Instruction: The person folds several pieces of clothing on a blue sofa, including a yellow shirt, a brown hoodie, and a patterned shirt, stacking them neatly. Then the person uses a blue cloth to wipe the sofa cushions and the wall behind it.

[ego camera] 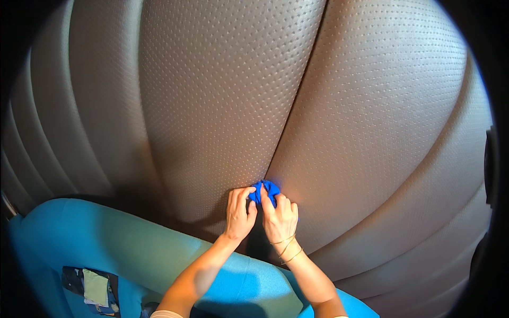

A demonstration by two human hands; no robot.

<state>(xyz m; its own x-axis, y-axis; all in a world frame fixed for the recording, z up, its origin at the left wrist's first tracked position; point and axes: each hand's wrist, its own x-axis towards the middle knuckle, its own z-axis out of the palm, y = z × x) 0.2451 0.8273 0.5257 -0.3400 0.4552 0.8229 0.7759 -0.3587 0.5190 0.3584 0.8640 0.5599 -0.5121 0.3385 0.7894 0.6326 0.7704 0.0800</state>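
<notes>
A crumpled blue cloth (274, 188) sits against the dark seam between two brown, dimpled leather-like panels. My left hand (238, 210) grips its left edge, with the fingers bent and the thumb just below it. From the right, my right hand (280, 216) holds the same cloth, its index finger laid over the front of the folds. Both hands are close together, and thin gold-coloured bracelets (287, 249) circle my right wrist. The seam (300, 87) runs up and slightly right from the cloth. Some of the cloth is hidden by my fingers.
The padded brown panels (222, 99) fill most of the view, with curved ribs at both sides. Below my arms runs a rounded blue fabric-covered piece (131, 234). Through an opening at lower left, a pale green folded item (96, 287) shows among dark things.
</notes>
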